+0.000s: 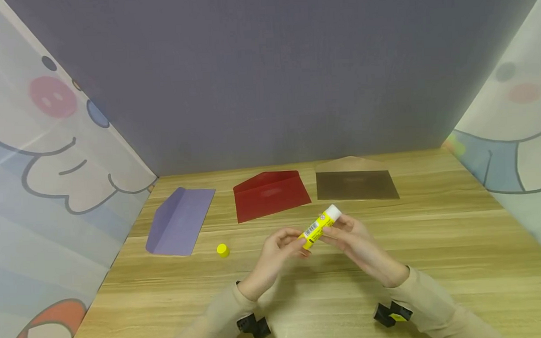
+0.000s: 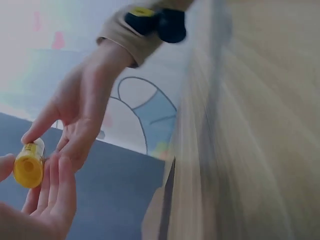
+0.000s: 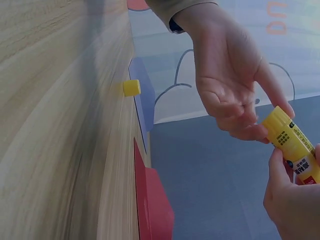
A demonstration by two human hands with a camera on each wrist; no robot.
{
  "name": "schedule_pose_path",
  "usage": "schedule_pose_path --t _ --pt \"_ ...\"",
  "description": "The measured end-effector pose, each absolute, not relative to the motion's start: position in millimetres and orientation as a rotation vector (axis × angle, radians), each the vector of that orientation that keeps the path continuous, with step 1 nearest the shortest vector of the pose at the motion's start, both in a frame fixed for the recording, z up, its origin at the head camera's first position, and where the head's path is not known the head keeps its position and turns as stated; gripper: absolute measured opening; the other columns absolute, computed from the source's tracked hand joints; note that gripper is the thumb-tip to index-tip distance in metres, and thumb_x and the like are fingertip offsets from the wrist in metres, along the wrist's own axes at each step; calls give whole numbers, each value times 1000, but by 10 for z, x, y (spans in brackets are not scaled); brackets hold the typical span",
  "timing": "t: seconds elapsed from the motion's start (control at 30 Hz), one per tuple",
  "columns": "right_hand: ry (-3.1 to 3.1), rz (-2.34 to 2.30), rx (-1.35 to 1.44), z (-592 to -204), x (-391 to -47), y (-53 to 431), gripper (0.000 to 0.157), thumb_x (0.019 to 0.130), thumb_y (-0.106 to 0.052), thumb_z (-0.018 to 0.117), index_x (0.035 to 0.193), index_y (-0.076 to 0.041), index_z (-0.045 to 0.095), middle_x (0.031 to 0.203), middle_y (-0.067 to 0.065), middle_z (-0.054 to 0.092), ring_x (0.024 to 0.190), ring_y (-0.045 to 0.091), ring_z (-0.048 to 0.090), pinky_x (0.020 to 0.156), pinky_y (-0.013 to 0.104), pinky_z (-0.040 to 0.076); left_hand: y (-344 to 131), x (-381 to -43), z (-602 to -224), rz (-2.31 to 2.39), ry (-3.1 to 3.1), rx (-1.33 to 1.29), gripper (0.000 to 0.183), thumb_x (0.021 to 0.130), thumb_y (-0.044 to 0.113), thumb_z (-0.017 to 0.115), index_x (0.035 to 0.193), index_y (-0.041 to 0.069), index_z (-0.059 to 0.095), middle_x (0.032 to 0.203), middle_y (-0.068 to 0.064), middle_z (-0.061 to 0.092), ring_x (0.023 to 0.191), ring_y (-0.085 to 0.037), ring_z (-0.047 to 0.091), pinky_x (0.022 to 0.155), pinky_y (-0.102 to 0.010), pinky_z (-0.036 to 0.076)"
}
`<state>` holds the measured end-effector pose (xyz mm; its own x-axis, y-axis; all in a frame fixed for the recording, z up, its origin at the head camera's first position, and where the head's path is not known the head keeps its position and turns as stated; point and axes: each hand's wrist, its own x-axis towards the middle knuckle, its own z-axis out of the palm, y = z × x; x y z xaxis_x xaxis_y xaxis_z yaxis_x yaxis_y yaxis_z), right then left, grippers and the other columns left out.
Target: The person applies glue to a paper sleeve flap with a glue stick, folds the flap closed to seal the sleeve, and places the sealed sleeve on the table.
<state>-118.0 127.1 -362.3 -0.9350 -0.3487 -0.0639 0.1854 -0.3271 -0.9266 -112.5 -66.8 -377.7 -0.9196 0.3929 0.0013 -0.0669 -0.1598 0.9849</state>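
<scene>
Both hands hold a yellow glue stick [image 1: 316, 231] above the wooden table, tilted with its white end up to the right. My left hand [image 1: 277, 252] pinches the lower yellow end between thumb and fingers. On the body near the white end, my right hand [image 1: 362, 248] grips with thumb and fingers. The left wrist view looks at the round yellow base of the glue stick [image 2: 28, 170]; its printed label shows on the glue stick [image 3: 295, 145] in the right wrist view. A small yellow cap [image 1: 222, 250] stands apart on the table, left of the hands.
Beyond the hands lie three envelopes with raised flaps: purple [image 1: 187, 224] at left, red [image 1: 273, 197] in the middle, brown [image 1: 357, 187] at right. A grey panel [image 1: 272, 79] rises behind the table [image 1: 456, 222]. Cartoon-printed sheets flank both sides.
</scene>
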Motion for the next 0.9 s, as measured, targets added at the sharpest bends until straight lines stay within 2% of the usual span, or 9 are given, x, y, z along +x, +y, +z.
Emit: schedule_pose_path --t 0.17,0.33,0.43,0.53,0.7,0.8,0.9 --pt "1572 -2307 -248 -3629 -1182 1283 26 86 -2 54 111 -3 47 105 5 56 100 15 56 90 31 43 -698 -1145 -3789 2156 1448 328 22 91 15 48 105 -1 50 87 -9 63 75 -13 62 76 -34 51" --pt "1572 -2297 -276 -3625 -1183 1288 33 86 -2 53 117 6 42 107 6 55 102 16 55 90 31 42 -713 -1140 -3771 2162 1210 315 18 94 14 40 97 7 56 85 -2 62 78 -11 60 75 -26 50" --pt "1572 -2291 -278 -3632 -1183 1286 31 86 -2 53 115 4 44 107 6 54 102 16 55 90 31 42 -711 -1137 -3768 2162 1189 304 18 94 13 41 94 7 58 84 -2 63 78 -11 60 76 -26 49" --pt "1576 -2281 -266 -3637 -1180 1283 25 86 -4 54 110 -4 49 106 5 54 102 15 54 90 30 42 -703 -1135 -3761 2161 1235 297 16 93 11 43 93 6 58 82 -3 63 77 -11 60 77 -25 49" --pt "1588 -2282 -240 -3631 -1161 1272 23 85 -5 55 108 -6 48 105 4 54 100 14 55 90 29 43 -679 -1123 -3755 2182 1354 303 11 91 9 47 90 4 56 78 -3 63 73 -11 60 74 -26 50" --pt "1579 -2296 -240 -3623 -1149 1268 22 85 -5 55 107 -6 48 104 3 55 100 13 55 90 28 43 -664 -1106 -3751 2200 1469 317 9 89 10 51 91 1 54 77 -3 64 71 -12 61 74 -29 51" --pt "1561 -2309 -255 -3615 -1140 1264 22 86 -5 54 107 -6 49 104 4 55 100 13 55 90 29 42 -651 -1078 -3735 2208 1621 356 17 87 9 55 96 -5 52 78 -4 64 71 -13 61 75 -35 50"
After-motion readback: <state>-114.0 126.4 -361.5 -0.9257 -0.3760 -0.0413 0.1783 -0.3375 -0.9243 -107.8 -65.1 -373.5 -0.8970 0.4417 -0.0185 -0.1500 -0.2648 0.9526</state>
